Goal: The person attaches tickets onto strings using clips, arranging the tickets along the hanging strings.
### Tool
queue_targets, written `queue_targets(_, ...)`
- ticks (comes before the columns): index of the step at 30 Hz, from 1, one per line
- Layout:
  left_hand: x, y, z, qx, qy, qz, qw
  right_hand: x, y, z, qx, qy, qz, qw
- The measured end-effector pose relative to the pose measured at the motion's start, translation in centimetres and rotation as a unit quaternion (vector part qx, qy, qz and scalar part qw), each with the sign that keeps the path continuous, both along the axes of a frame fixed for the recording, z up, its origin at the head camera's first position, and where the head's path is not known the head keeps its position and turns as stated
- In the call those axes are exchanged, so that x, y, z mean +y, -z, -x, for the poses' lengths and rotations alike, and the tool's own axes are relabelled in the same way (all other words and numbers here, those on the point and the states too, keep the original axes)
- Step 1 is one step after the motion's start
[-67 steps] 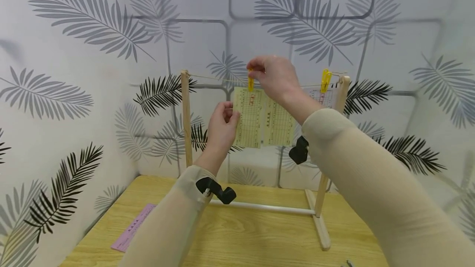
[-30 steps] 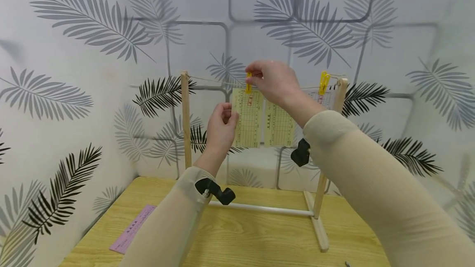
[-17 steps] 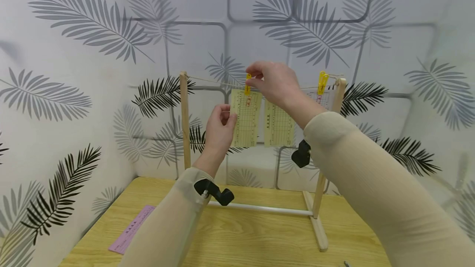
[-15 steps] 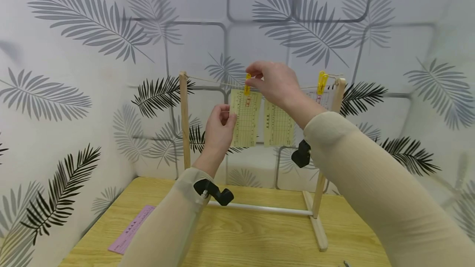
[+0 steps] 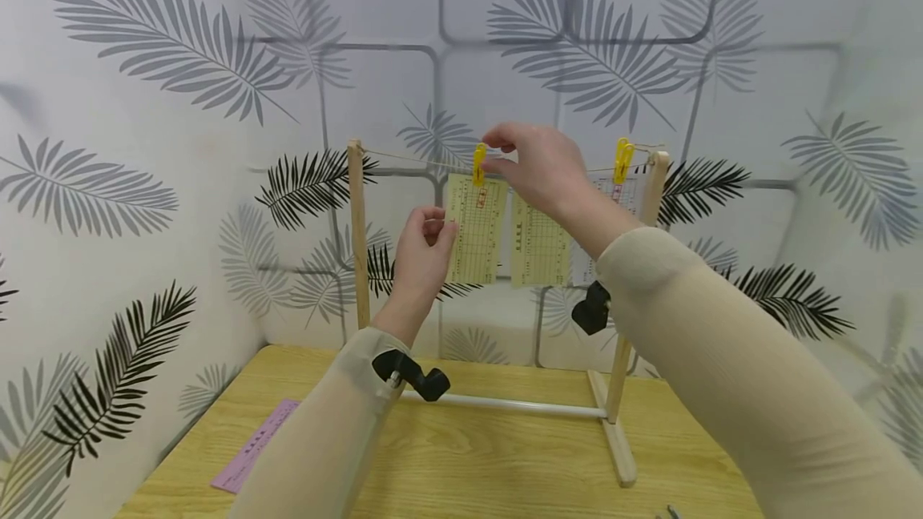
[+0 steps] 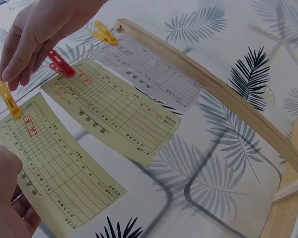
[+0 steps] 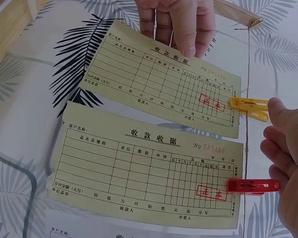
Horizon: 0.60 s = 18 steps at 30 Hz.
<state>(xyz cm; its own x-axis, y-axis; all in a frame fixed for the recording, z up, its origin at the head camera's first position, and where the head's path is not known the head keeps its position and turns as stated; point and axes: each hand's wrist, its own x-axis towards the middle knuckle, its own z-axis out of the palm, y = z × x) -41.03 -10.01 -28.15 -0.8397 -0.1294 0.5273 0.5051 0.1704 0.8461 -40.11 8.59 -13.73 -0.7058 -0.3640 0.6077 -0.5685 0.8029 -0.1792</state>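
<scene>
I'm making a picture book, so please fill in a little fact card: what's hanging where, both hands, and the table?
Hanging left: pale-yellow rectangular printed paper, yellow plastic clip
Hanging middle: another pale-yellow printed paper, red plastic clip
Hanging right: white printed paper, second yellow plastic clip
Line: thin tan string
Left hand: pinches left paper's edge
Right hand: beside left paper's clip
Table: wood-grain top, pink printed paper
</scene>
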Motion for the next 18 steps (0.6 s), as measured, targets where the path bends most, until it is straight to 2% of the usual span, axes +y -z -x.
queue_targets(4,-0.1,-0.1,-0.4,0.009,-0.011,0.015,0.9998,0.4,0.1,-0.2,0.008,0.005,-0.005,1.0)
queue_targets(8,-0.3,0.0,-0.6,0.017,-0.011,0.022,0.9995,0.7,0.5,-0.5,0.033,0.002,-0.007,0.999)
queue_targets(14,-0.8,0.7,-1.3,0.024,-0.017,0.046,0.9985,1.5,1.7,-1.1,0.094,-0.021,0.0,0.995)
queue_targets(18,-1.3,1.3,-2.1,0.019,-0.023,0.057,0.9979,2.2,2.9,-1.6,0.141,-0.048,0.011,0.989)
